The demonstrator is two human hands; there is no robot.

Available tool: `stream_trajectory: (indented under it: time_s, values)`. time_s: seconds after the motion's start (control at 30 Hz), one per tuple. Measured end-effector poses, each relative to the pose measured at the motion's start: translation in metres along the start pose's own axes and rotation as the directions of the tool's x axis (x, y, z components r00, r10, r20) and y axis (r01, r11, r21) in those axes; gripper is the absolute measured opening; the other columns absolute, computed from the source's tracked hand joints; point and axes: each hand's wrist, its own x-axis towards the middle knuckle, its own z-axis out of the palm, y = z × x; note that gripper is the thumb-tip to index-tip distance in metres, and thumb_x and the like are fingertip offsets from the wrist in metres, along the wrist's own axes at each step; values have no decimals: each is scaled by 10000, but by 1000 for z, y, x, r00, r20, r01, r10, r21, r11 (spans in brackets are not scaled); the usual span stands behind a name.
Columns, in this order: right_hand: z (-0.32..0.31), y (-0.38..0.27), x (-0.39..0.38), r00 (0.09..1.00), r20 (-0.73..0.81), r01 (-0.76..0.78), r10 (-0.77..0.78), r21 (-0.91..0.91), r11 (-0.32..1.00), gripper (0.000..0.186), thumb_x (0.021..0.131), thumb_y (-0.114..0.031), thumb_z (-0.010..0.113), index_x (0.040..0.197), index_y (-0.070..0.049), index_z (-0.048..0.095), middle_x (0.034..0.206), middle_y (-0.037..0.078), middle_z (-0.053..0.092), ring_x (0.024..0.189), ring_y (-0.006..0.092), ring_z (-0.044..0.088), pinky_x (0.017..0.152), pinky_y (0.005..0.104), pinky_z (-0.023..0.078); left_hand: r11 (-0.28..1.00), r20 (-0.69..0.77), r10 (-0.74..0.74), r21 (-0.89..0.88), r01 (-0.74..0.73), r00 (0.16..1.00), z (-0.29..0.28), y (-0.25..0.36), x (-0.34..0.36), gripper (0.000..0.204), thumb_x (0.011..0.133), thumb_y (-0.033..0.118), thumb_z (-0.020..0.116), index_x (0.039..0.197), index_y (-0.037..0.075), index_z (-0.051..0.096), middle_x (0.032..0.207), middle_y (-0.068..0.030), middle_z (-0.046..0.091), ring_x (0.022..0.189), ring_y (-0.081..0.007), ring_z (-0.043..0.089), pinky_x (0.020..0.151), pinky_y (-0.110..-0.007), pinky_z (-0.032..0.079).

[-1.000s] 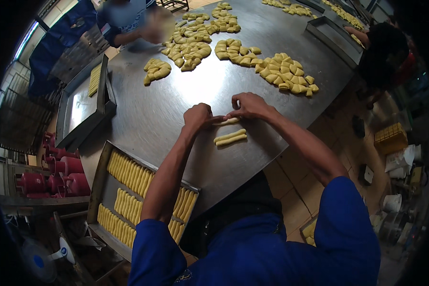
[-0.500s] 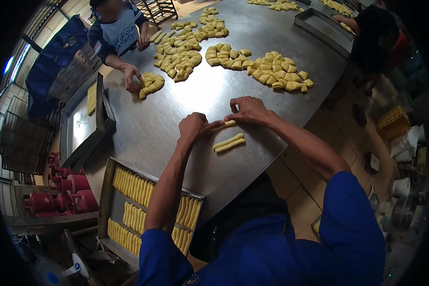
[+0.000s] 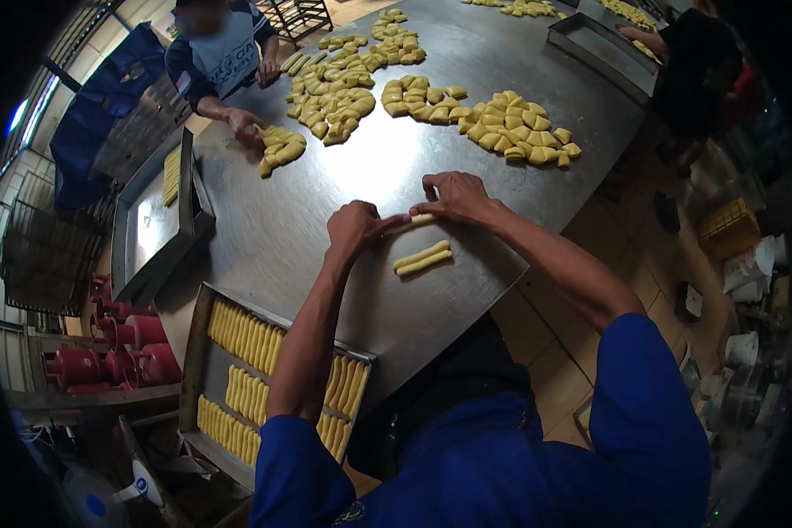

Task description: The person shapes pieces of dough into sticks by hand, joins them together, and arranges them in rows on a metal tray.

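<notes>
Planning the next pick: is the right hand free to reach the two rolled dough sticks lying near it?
Probably yes: the dough sticks lie on bare table just below the right hand, nothing between.

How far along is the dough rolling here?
Done: the tray at the table's near edge is mostly filled with rows of rolled sticks, and two finished sticks lie on the steel table. In hand: the left hand and right hand press one dough strip between them. Left: heaps of cut dough pieces farther up the table remain unrolled.
</notes>
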Motion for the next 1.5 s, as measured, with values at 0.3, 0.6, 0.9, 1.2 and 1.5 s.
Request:
stream_trajectory:
  time_s: [0.3, 0.6, 0.9, 1.2, 1.5]
  values:
    - [1, 6, 3, 996, -29, 80, -81, -39, 996, 644, 793, -725, 765, 927, -97, 711, 898, 134, 746, 926, 320, 727, 812, 462, 551, 995, -94, 65, 75, -58, 993, 0, -1, 0, 748, 768, 787, 762, 758, 40, 787, 707, -121, 742, 660, -262, 721, 652, -400, 551]
    - [-4, 2, 11, 997, -4, 71, -72, -32, 997, 700, 789, -785, 736, 948, -103, 723, 860, 134, 744, 884, 327, 734, 807, 467, 560, 995, -23, 17, 99, -14, 1000, 0, -5, 14, 726, 765, 767, 777, 795, 42, 808, 726, -122, 751, 673, -264, 724, 667, -416, 558]
    - [-2, 3, 14, 991, 14, 135, -134, -88, 987, 688, 805, -771, 726, 897, -89, 701, 836, 102, 740, 834, 302, 728, 754, 452, 551, 993, 17, 46, 105, -48, 999, -6, -3, 9, 736, 782, 766, 763, 836, 33, 804, 746, -133, 754, 686, -293, 728, 682, -428, 564]
    - [4, 14, 3, 969, -190, 161, -158, -3, 987, 661, 794, -732, 761, 851, -78, 682, 766, 124, 719, 787, 312, 721, 744, 456, 545, 1000, -136, -3, 28, 7, 991, 5, -4, 0, 729, 740, 785, 779, 785, 57, 795, 744, -124, 759, 714, -301, 744, 704, -423, 566]
    - [2, 12, -2, 987, -131, 94, -90, 27, 995, 547, 883, -615, 741, 945, -72, 713, 924, 148, 745, 892, 340, 716, 827, 452, 539, 1000, -141, -9, -16, 7, 990, 4, -10, -6, 643, 850, 664, 772, 939, 27, 796, 828, -151, 765, 731, -296, 731, 701, -423, 564]
